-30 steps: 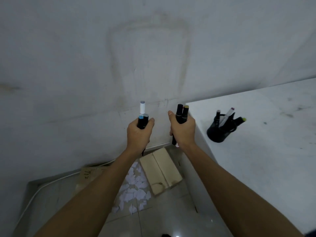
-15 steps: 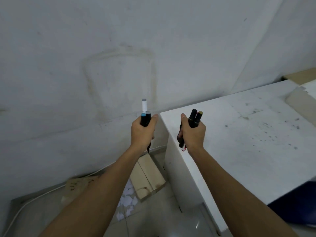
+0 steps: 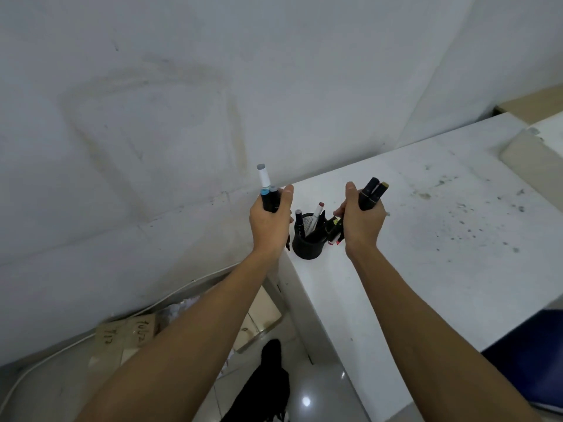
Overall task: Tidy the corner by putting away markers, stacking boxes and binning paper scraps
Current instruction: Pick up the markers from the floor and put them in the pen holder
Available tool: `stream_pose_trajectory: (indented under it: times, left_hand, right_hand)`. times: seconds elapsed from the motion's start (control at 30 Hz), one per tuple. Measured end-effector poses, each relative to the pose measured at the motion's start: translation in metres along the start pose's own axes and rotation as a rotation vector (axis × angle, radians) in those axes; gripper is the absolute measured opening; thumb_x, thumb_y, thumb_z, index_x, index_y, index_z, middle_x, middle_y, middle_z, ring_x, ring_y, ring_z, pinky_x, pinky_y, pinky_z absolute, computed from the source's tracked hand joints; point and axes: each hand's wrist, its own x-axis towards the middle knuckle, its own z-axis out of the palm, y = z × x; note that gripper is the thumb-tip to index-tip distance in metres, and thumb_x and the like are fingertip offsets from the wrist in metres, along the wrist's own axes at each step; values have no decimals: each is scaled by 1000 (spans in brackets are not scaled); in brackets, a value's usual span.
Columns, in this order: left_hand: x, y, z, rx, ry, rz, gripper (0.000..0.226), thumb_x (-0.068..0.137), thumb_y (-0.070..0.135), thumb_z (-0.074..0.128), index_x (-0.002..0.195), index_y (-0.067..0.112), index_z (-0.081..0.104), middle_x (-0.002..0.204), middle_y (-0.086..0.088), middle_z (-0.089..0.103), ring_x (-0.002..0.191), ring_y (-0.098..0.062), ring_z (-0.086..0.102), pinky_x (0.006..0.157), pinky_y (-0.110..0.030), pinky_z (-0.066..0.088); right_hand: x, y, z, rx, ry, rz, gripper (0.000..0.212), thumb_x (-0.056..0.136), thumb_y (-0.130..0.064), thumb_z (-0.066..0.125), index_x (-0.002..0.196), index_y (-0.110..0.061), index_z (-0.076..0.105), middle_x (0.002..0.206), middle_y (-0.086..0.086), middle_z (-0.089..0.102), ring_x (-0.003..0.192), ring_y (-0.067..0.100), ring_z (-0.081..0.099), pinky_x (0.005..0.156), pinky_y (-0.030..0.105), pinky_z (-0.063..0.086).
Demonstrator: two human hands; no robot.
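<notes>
My left hand (image 3: pixel 269 226) grips a bunch of markers (image 3: pixel 267 193), one white-barrelled with a grey cap, the others black. My right hand (image 3: pixel 362 225) grips another bunch of black markers (image 3: pixel 371 194). Between the two hands stands a black pen cup (image 3: pixel 306 248) on the near corner of the white table (image 3: pixel 426 239), with several markers in it. Both hands hover just above and beside the cup. On the floor lie a cardboard box (image 3: pixel 134 332) with writing, another flat box (image 3: pixel 262 318) partly hidden by my left arm, and white paper scraps (image 3: pixel 179 309).
A white wall (image 3: pixel 182 117) fills the left and back. A white cable (image 3: pixel 36 365) runs along the floor by the wall. A beige box (image 3: pixel 530 159) lies at the table's far right. A dark blue object (image 3: pixel 533 357) sits at the right edge.
The view has shifted and both hands with their markers have come over the table corner. The pen cup, out of view half a second ago, now stands between them.
</notes>
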Motion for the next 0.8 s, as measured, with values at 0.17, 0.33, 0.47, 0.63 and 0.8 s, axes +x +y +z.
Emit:
stream_pose_trajectory:
  times: [0.17, 0.33, 0.47, 0.63, 0.8]
  left_hand:
    - [29, -12, 26, 0, 12, -33, 22, 91, 32, 66, 80, 15, 57, 69, -7, 54, 55, -10, 55, 53, -14, 48]
    - [47, -29, 40, 16, 25, -62, 23, 91, 35, 66, 77, 19, 56, 58, 10, 55, 58, -13, 60, 58, -20, 53]
    - [53, -36, 48, -14, 66, -74, 24, 92, 33, 65, 79, 16, 57, 68, -5, 58, 55, -9, 57, 55, -17, 50]
    - [54, -44, 58, -33, 75, -124, 25, 90, 36, 67, 83, 13, 60, 70, -5, 59, 60, -11, 58, 59, -21, 51]
    - [51, -45, 64, -47, 126, -106, 25, 91, 35, 66, 82, 14, 58, 70, -5, 59, 59, -12, 58, 58, -22, 52]
  right_hand:
    - [25, 13, 28, 16, 29, 30, 31, 92, -34, 67, 87, -4, 59, 67, 12, 62, 56, 13, 64, 59, 20, 52]
    - [26, 33, 51, -63, -9, 19, 20, 91, -33, 70, 83, -18, 59, 74, 0, 69, 70, 11, 72, 66, 19, 51]
    - [27, 40, 54, -95, -32, -85, 12, 91, -25, 71, 92, -17, 62, 78, -8, 69, 73, 13, 73, 73, 22, 57]
    - [31, 47, 49, -95, -34, -159, 20, 87, -22, 74, 99, -26, 59, 78, 1, 68, 78, 24, 71, 76, 28, 57]
    - [29, 44, 44, -91, -69, -228, 3, 96, -15, 63, 98, -14, 62, 73, 2, 68, 68, 18, 70, 66, 12, 48]
